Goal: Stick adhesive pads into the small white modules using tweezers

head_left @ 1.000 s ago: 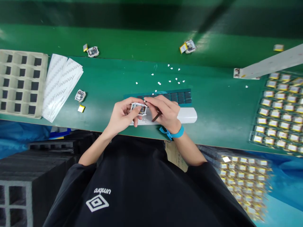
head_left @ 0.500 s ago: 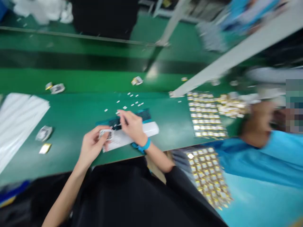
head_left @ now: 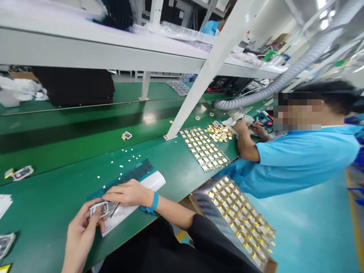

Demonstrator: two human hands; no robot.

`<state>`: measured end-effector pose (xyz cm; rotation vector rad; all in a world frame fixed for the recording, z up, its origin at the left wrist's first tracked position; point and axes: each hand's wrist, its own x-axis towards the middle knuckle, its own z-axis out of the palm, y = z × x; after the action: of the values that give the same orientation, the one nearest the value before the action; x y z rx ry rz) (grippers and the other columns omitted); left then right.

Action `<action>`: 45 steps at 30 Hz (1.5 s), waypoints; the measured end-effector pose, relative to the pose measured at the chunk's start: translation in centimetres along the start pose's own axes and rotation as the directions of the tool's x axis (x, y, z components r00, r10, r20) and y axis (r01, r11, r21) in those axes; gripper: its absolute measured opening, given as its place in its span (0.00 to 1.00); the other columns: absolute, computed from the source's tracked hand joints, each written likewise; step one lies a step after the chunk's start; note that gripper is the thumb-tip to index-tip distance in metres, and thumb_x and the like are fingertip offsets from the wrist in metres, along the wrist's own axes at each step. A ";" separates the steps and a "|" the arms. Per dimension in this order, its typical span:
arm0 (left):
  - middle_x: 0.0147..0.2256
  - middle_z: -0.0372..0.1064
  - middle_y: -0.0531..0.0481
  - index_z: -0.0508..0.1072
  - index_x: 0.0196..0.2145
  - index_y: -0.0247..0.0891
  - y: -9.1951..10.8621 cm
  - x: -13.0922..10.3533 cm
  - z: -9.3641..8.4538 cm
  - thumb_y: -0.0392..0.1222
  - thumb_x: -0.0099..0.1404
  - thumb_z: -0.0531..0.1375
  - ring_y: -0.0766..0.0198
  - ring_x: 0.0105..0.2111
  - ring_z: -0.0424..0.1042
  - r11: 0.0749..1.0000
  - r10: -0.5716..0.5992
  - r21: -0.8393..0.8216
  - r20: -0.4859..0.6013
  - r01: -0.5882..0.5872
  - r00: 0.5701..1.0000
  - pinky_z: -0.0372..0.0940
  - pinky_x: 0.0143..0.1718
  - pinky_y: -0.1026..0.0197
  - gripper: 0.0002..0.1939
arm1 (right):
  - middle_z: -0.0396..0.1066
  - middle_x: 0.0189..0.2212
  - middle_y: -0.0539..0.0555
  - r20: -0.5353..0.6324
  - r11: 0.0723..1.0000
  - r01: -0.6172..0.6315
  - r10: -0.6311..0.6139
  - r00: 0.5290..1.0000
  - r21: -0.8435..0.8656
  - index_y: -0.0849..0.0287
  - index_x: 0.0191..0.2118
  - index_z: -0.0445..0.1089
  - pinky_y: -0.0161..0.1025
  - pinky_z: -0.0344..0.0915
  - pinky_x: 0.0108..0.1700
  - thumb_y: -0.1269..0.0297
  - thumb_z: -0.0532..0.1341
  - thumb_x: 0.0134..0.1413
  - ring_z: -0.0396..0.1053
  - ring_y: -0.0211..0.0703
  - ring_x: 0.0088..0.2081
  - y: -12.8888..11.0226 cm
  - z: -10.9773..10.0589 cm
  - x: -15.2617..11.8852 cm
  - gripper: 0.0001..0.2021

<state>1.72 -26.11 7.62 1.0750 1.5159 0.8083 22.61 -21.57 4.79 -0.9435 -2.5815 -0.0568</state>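
My left hand [head_left: 81, 229] is closed around a small electronic device [head_left: 101, 209] with a white frame and a dark inside. Right beside it, my right hand [head_left: 131, 194] grips a thin dark tweezer-like tool [head_left: 114, 209], its fingertips at the device's upper edge. Beneath both hands lies a white printed sheet [head_left: 155, 182], curled at its far end. A dark teal strip sheet [head_left: 139, 171] with black rectangles is just behind it. Small white pieces [head_left: 121, 166] are scattered past that strip.
A slanted white post [head_left: 196, 91] rises from the bench. To the right are a tray of yellow-edged parts [head_left: 203, 148], a loose pile [head_left: 220, 132] and a box of more such parts [head_left: 237, 216]. A co-worker in blue [head_left: 298, 159] sits there. Other devices [head_left: 23, 173] lie left.
My view has swung up and to the right, bringing the shelf and co-worker into sight. My right hand's fingers have come down from near the white pieces to the device in my left hand.
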 end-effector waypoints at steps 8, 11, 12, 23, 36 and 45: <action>0.14 0.65 0.59 0.77 0.43 0.37 0.3 -0.9 0.2 0.67 0.59 0.68 0.62 0.17 0.69 0.995 0.078 -0.067 0.052 -0.075 0.996 0.76 0.39 0.56 0.29 | 0.80 0.39 0.44 -0.244 0.998 0.067 -0.070 0.967 -0.021 0.51 0.50 0.79 0.34 0.50 0.23 0.64 0.52 0.79 0.74 0.28 0.32 0.3 -1.0 -0.1 0.15; 0.17 0.69 0.56 0.76 0.41 0.36 1.2 -1.5 0.7 0.64 0.60 0.67 0.63 0.15 0.68 0.990 0.107 -0.098 0.065 -0.100 0.992 0.68 0.24 0.61 0.26 | 0.79 0.34 0.45 -0.292 0.996 0.093 -0.084 0.953 0.016 0.53 0.45 0.78 0.34 0.56 0.25 0.63 0.53 0.79 0.74 0.29 0.31 -0.1 -1.5 0.0 0.16; 0.17 0.67 0.57 0.76 0.40 0.36 1.3 -1.6 0.8 0.64 0.60 0.67 0.63 0.14 0.68 0.987 0.110 -0.122 0.059 -0.102 0.992 0.65 0.22 0.62 0.26 | 0.79 0.34 0.46 -0.306 0.993 0.104 -0.084 0.948 0.050 0.55 0.44 0.78 0.33 0.57 0.24 0.64 0.52 0.79 0.72 0.29 0.28 -0.1 -1.5 0.0 0.16; 0.18 0.65 0.60 0.73 0.41 0.38 -0.6 -1.7 1.3 0.58 0.65 0.63 0.68 0.13 0.67 0.959 0.117 -0.268 0.083 -0.091 0.990 0.68 0.25 0.63 0.20 | 0.82 0.39 0.56 -0.263 0.968 0.212 -0.172 0.949 0.132 0.62 0.49 0.79 0.33 0.69 0.27 0.78 0.54 0.70 0.79 0.37 0.29 0.3 -1.6 -0.2 0.16; 0.23 0.72 0.60 0.66 0.45 0.39 -1.4 -2.1 1.2 0.60 0.71 0.63 0.66 0.17 0.77 0.913 0.202 -0.369 0.036 -0.175 0.979 0.67 0.23 0.66 0.21 | 0.82 0.41 0.54 -0.277 0.976 0.123 -0.070 0.958 0.179 0.60 0.52 0.78 0.30 0.68 0.28 0.74 0.59 0.71 0.79 0.36 0.34 -0.3 -1.2 -0.9 0.12; 0.27 0.76 0.58 0.67 0.45 0.40 -0.7 -2.5 2.2 0.47 0.75 0.59 0.65 0.22 0.81 0.940 0.246 -0.240 -0.022 -0.244 0.969 0.71 0.23 0.69 0.09 | 0.81 0.41 0.54 -0.328 0.983 0.096 -0.040 0.944 0.157 0.61 0.54 0.77 0.34 0.64 0.28 0.77 0.59 0.68 0.76 0.37 0.35 -1.6 -0.6 -1.2 0.15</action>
<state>3.81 -28.78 7.48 1.0935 1.2519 1.1289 22.68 -23.63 5.01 -0.7146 -2.2721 -0.0072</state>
